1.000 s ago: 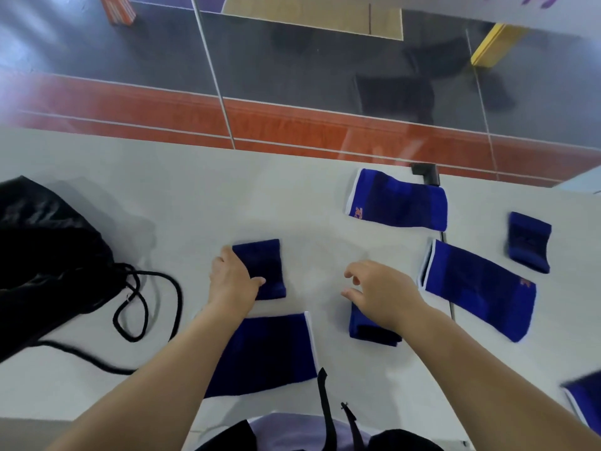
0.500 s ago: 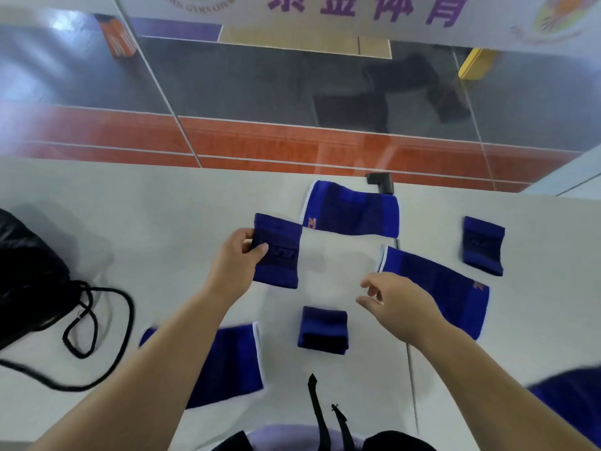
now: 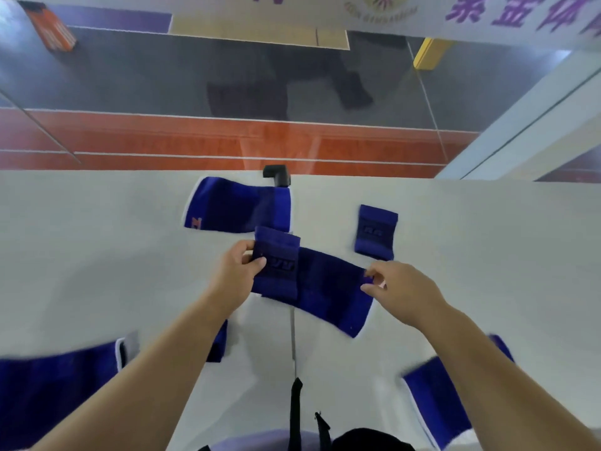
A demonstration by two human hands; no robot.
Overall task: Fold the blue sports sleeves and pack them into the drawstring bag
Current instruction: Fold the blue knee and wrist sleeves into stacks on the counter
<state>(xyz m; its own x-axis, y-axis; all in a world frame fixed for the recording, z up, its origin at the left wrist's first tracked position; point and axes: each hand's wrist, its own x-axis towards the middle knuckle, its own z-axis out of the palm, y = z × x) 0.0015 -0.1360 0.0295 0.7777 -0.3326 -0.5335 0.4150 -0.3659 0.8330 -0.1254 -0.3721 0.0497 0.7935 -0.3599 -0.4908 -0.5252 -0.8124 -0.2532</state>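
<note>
Now | left hand [image 3: 235, 271] pinches small rectangular knit band [image 3: 276, 263] | right hand [image 3: 401, 289] pinches long flat sleeve [image 3: 331, 294] edge

Pale white table surface [image 3: 97, 255] in the foreground, with a small black L-shaped bracket [image 3: 276, 175] at its far edge. Beyond it, grey and orange-red sports floor [image 3: 162, 141] with white lines, plus an orange box [image 3: 53, 26] far left. Along the top, white banner [image 3: 487, 17] with purple characters.

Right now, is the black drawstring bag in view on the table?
No, only blue sleeves lie on the white table; the left hand holds a small folded one.
</note>
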